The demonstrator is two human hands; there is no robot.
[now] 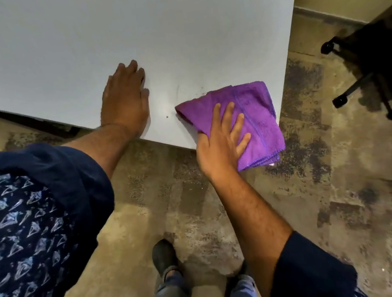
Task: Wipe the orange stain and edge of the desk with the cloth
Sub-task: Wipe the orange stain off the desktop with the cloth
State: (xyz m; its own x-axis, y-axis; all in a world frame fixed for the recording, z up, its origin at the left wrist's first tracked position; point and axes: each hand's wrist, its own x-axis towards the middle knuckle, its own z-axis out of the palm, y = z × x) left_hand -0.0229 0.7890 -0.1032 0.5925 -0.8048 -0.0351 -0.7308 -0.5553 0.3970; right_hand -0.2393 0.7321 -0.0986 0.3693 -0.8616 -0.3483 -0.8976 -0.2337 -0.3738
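At desk corner: purple cloth lies folded on the near right corner of the white desk, its lower part hanging past the near edge and its right side about level with the right edge.
Right hand: palm down on the cloth, fingers straight and spread, pressing it flat; thumb looks tucked under the cloth's left fold at the desk edge, hard to be sure from this angle.
Left hand: flat on the bare desktop just left of the cloth, fingers straight and together, holding nothing; wrist crosses the near edge.
Stain: no clear orange mark visible; only faint grey smudges and a small dark dot between the two hands.
Edges: near edge runs diagonally, down toward the right, meeting the right edge at the corner under the cloth.
Open room: wide bare desktop beyond both hands; mottled floor open to the right of the corner.
Obstacle: black chair base with castors, well apart on the far right.
Below: feet in dark shoes on the floor, short of the near edge.
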